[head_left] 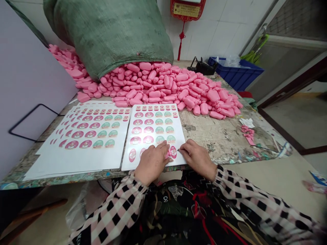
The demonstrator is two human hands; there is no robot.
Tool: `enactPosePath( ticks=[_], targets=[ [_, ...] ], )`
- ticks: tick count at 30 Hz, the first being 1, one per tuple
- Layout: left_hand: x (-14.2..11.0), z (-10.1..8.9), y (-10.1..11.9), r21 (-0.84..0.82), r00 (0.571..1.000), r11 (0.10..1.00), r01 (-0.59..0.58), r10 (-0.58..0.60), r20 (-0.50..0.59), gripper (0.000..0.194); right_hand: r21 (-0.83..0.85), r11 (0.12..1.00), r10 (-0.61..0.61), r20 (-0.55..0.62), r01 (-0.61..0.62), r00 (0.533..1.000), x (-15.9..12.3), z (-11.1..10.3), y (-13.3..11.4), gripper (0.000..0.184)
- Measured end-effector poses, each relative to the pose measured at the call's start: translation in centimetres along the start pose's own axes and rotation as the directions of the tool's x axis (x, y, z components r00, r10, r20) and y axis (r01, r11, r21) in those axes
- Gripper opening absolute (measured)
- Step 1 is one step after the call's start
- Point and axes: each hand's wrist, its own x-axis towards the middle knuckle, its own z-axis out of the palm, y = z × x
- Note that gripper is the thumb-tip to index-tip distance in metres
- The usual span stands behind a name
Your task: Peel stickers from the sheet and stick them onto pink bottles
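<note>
At the far left of the frame stands a flat pale lavender panel (38,85), with a bent black wire frame (24,117) against its lower part. Beside it, at centre left, white paper sheets printed with rows of magenta and mint-green stickers (76,158) lie fanned out, overlapping, on a worn, paint-flecked tabletop (214,136). Above them, a bulky dark green woven sack (112,34) fills the upper left, and from under its mouth a broad heap of glossy pink plastic bottle-shaped pieces (153,85) spreads across the middle toward the right. Just below the heap, near the centre, a separate white sticker sheet (153,135) lies flat. The left hand (153,161) rests over its lower part, fingers bent and drawn in around a single small pink plastic piece (168,154), mostly covered by them. Immediately right of that piece, an upright oval magenta sticker (173,152) shows on the sheet's lower right corner. The right hand (198,158) is at the sheet's right edge, thumb and forefinger close together; whether they pinch anything cannot be told. A red and gold hanging calendar (187,9) is at upper centre right, then a black tape dispenser (203,66) and a blue plastic crate (237,76). At right, crumpled white tissue (247,122) lies near the tabletop's edge.
</note>
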Motion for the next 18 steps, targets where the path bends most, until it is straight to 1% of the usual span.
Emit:
enactPosePath(
  ticks=[4,8,11,14,18],
  targets=[
    [0.0,-0.1,0.0,-0.004,1.0,1.0,0.002,-0.002,0.009,0.047,0.027,0.999,-0.041,0.06,0.04,0.997,0.3,-0.4,0.3,0.02],
    [0.0,0.1,-0.1,-0.014,1.0,1.0,0.0,0.0,0.008,0.048,0.105,0.994,-0.032,0.055,0.026,0.998,0.2,-0.4,0.6,0.017],
    [0.0,0.1,-0.1,-0.022,1.0,1.0,0.0,0.0,0.016,0.048,0.182,0.983,0.008,0.024,-0.012,1.0,-0.1,0.1,0.5,0.016],
    [0.0,0.0,-0.1,-0.015,1.0,1.0,-0.003,0.003,0.022,0.047,0.235,0.97,0.079,-0.041,-0.067,0.996,-0.5,0.9,0.0,0.017],
    [0.0,0.0,-0.1,0.007,1.0,1.0,-0.016,0.016,0.01,0.047,0.244,0.963,0.142,-0.11,-0.112,0.984,-0.6,1.6,-0.7,0.019]
  ],
)
